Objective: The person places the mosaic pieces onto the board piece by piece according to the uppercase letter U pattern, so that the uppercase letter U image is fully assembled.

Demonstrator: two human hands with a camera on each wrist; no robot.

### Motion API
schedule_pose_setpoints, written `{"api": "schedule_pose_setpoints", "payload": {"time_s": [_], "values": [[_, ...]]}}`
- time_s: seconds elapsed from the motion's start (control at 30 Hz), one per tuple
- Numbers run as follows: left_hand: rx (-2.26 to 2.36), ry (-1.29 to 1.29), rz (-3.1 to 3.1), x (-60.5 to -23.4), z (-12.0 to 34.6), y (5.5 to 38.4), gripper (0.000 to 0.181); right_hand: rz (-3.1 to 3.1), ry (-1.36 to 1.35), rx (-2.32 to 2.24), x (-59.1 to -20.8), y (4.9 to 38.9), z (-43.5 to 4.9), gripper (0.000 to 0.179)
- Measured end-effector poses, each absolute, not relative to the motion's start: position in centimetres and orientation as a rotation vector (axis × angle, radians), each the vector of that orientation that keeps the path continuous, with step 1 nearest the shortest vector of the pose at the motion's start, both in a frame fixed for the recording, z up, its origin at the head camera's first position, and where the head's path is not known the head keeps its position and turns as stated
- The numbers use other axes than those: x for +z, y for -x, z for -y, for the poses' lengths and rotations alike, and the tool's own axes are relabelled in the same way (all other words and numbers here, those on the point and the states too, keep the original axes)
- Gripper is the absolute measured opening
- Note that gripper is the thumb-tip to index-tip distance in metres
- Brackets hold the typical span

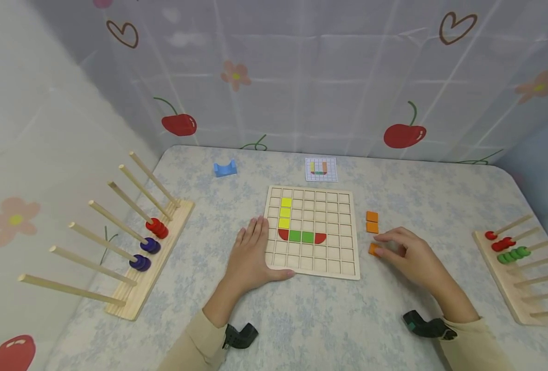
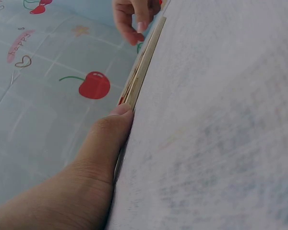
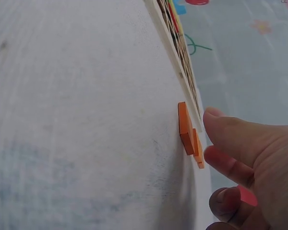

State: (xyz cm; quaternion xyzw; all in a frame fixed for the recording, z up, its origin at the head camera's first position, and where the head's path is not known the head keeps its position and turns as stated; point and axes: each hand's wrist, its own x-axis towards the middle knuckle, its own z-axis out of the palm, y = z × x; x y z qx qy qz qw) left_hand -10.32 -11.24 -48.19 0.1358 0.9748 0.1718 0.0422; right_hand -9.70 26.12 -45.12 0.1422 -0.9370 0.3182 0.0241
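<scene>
Orange tiles [image 1: 372, 227], three in all, lie on the worktop [image 1: 329, 324] just right of one wooden grid board [image 1: 337, 226]: two sit one beyond the other at the far end, and the third is nearer, at the fingertips of the right hand [image 1: 408, 260]. Of the two hands, the right one has its fingers bent, with thumb and forefinger apart; the thumb overlaps the nearest tile from above, but the right wrist view shows no pinch on it. Open and flat, the left hand [image 1: 249, 257] lays its fingers along the board's left edge and its thumb along the near edge. Seven pieces occupy the board: three yellow tiles [image 1: 285, 212] in a column toward the far left, two green tiles [image 1: 301, 236] side by side below, and two red rounded pieces [image 1: 320, 238], one at each end of the green pair. Beyond the board is one pattern card [image 1: 321, 170], and at far left one blue stand [image 1: 225, 168]. Seven pegs rise from the left rack [image 1: 150, 278], three carrying rings: one with red rings [image 1: 156, 228], two with purple rings [image 1: 140, 263]. On the far right, another rack [image 1: 505, 288] bears red beads [image 1: 503, 244] on two pegs and green beads [image 1: 514, 255] on a third.
</scene>
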Motion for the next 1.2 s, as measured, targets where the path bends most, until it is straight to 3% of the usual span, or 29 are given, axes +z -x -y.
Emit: {"api": "schedule_pose_setpoints", "payload": {"time_s": [0.8, 1.2], "values": [[0.518, -0.411, -2.977, -48.20, 11.25, 10.33, 0.141, 3.021, -0.410, 0.915, -45.73, 9.63, -26.18, 0.024], [0.527, -0.411, -2.975, -48.11, 11.23, 10.30, 0.139, 3.044, -0.404, 1.116, -45.42, 9.79, -26.08, 0.015]]}}
